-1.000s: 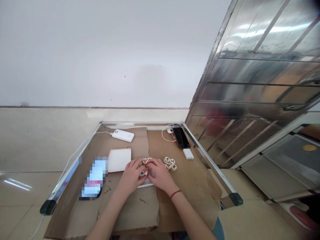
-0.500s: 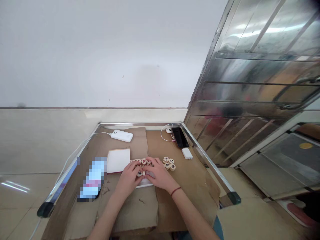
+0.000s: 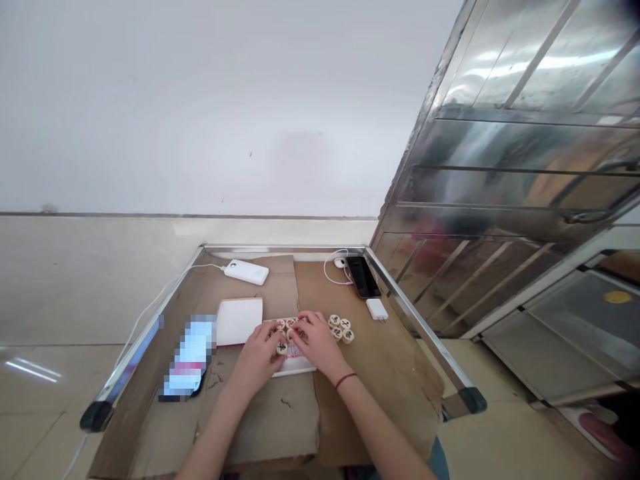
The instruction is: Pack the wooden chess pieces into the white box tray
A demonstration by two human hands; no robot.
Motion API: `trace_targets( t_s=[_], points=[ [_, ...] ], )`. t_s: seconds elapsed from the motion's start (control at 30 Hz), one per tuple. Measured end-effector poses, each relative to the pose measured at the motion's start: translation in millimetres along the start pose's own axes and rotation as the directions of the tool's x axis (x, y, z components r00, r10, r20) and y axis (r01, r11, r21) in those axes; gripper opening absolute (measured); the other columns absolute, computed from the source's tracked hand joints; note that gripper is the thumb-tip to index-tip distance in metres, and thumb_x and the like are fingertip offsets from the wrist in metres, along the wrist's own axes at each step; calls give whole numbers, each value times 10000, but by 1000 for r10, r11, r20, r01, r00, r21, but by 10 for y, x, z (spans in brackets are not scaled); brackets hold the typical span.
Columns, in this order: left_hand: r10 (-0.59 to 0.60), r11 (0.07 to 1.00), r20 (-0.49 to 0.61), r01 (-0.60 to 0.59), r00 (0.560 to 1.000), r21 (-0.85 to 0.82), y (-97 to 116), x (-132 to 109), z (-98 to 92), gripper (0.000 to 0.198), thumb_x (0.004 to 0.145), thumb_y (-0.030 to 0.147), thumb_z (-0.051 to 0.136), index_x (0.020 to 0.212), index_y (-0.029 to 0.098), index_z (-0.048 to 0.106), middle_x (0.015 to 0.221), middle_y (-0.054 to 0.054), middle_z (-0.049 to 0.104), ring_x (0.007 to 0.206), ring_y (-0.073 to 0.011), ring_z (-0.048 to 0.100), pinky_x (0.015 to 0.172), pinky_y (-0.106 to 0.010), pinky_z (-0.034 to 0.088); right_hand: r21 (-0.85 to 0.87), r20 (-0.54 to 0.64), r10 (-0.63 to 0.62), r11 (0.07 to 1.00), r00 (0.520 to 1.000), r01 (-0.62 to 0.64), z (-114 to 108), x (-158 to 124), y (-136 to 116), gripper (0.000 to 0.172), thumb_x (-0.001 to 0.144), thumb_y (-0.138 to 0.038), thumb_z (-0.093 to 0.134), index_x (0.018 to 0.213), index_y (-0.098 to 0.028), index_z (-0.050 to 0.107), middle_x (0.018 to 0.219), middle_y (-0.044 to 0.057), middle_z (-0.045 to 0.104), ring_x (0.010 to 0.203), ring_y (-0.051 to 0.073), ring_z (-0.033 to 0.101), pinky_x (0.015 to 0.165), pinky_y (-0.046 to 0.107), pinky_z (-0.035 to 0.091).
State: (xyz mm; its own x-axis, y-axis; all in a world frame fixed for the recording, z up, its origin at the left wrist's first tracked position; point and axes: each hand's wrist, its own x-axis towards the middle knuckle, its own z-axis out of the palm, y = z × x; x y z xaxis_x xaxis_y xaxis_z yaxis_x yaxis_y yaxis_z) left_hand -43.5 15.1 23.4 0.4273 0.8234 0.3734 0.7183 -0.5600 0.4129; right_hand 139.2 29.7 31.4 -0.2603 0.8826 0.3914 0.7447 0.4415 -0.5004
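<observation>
Left hand [image 3: 260, 355]: fingers narrow, thumb and forefinger pinched on one chess piece [image 3: 281, 347] (black mark up).
Chess piece: at the left fingertips, over the white tray [image 3: 300, 366], just beside the right fingers.
Right hand [image 3: 317, 343]: fingers bent down onto the row of pieces [image 3: 285, 324] in the tray; grip cannot be told.
Loose pieces [image 3: 340, 328]: on the cardboard [image 3: 390, 360], just right of the right hand.
Lid [image 3: 239, 321]: left of the tray.

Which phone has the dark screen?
The black phone in the far right corner, beside the white cable. The other phone, by the left rail, glows light blue.
</observation>
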Motion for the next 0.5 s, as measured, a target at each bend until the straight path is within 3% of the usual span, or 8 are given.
trace_targets(
  t_s=[0.17, 0.5],
  points=[
    [5, 1000, 8, -5, 1000, -4, -14, -1, 16, 279, 694, 58, 627, 907, 232, 584, 1211, -77, 560, 1161, -256, 522, 977, -442, 465, 5, -6, -5, 1000, 1000, 5, 53, -34, 29, 125, 867, -219, 589, 956, -220, 676, 1013, 68, 602, 955, 209, 527, 862, 355, 449],
    [-19, 1000, 22, 19, 1000, -20, -47, -17, 28, 269, 701, 70, 636, 914, 230, 597, 1208, -77, 558, 1175, -256, 511, 988, -443, 457, -79, 16, -54, 995, 998, 55, 42, -97, -4, 140, 896, -195, 545, 918, -233, 677, 984, 49, 622, 946, 193, 523, 821, 320, 427]
  ],
)
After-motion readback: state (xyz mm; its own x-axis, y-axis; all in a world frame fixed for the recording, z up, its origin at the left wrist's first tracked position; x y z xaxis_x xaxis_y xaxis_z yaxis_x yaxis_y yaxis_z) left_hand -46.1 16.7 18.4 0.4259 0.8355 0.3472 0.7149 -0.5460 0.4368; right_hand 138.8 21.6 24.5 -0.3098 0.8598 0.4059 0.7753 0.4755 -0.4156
